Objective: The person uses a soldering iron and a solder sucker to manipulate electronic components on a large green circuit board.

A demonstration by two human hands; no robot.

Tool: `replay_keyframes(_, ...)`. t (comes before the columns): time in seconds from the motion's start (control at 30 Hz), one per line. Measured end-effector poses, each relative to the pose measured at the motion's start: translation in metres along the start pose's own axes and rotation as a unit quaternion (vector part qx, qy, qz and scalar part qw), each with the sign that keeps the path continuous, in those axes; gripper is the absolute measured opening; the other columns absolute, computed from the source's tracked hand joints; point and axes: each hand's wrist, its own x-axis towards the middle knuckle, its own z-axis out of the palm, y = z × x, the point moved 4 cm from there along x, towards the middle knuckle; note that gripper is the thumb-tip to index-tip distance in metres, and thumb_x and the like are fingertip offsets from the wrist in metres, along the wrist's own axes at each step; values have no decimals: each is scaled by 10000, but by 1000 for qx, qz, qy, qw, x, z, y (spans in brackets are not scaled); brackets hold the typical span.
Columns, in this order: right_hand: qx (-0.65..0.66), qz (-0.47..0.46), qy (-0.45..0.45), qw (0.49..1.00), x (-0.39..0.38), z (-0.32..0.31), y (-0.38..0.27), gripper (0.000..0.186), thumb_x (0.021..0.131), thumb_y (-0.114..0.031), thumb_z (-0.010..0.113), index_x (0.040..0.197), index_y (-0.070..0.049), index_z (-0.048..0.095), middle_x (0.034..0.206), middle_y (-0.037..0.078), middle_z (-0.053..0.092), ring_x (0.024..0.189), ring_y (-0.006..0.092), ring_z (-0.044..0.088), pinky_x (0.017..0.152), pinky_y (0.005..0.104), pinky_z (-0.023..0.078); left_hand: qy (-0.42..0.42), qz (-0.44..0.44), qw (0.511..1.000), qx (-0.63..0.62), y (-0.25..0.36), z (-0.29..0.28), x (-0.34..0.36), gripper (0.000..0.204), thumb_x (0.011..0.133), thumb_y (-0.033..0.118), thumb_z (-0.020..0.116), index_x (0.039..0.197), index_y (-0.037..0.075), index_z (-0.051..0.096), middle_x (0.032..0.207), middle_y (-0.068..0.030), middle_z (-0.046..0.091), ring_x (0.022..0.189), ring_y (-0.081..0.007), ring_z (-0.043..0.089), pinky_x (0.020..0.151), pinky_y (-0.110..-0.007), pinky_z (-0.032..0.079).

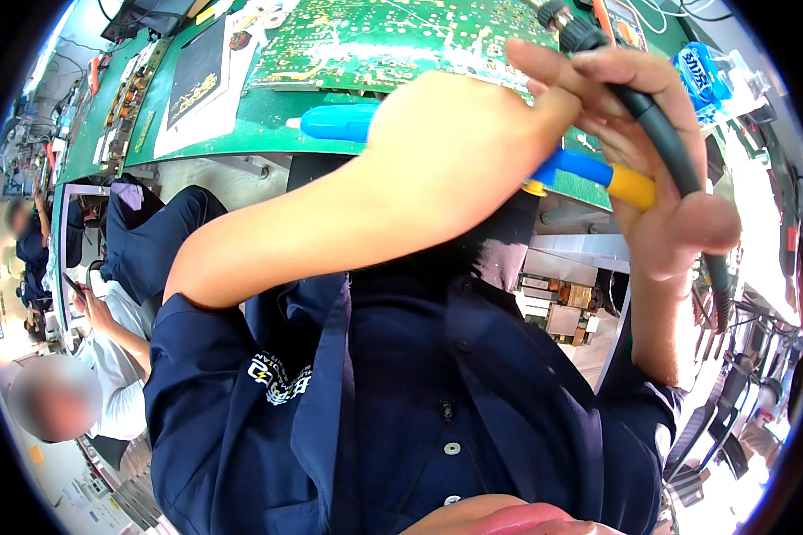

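Now our left hand [468, 147] rightly grips the likely light, stiff blue tool [339, 122] mid-barrel, our right hand [638, 150] the black handle [665, 138].

Glare streaks the green circuit board [401, 45] and bleaches the distorted right edge.

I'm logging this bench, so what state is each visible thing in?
Left hand: closed around blue tool
Blue tool: gripped, roughly level
Right hand: loosely curled, holding black tool
Black tool: held, slanting
Circuit board: lying flat
Black sheet: flat on white paper
Blue package: open or sealed, cannot tell
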Motion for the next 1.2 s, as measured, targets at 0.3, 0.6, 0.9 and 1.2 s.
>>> replay_keyframes(0.3,-32,33,28,999,-5,23,11,960,667,-812,484,1178,-4,396,1166,322,535,1115,337,537,995,396,368,-39,6,999,-10,-2,5,-1,190,792,154,568,980,165,593,721,-64,625,619,-268,640,497,-360,510)
replay_keyframes(0.6,-128,45,33,990,-2,-18,-10,814,793,-759,368,1190,-52,433,1200,303,530,1178,372,505,1047,468,312,12,-29,999,12,-83,-27,-35,266,717,127,674,927,126,509,626,-85,584,588,-290,618,486,-386,447)
replay_keyframes(0.9,-162,29,118,979,0,-60,7,532,950,-481,365,1232,-40,462,1174,300,555,1106,370,566,948,389,414,230,-348,873,-250,-228,-94,-84,257,833,80,593,1027,0,444,711,-56,536,580,-133,545,511,-276,503)
replay_keyframes(1.2,-173,136,147,965,9,-58,19,1059,780,-799,219,1341,93,322,912,171,671,781,190,642,793,284,473,44,-502,857,-108,-411,-54,-143,533,765,466,685,972,-21,623,778,-57,640,613,-133,617,588,-266,527)
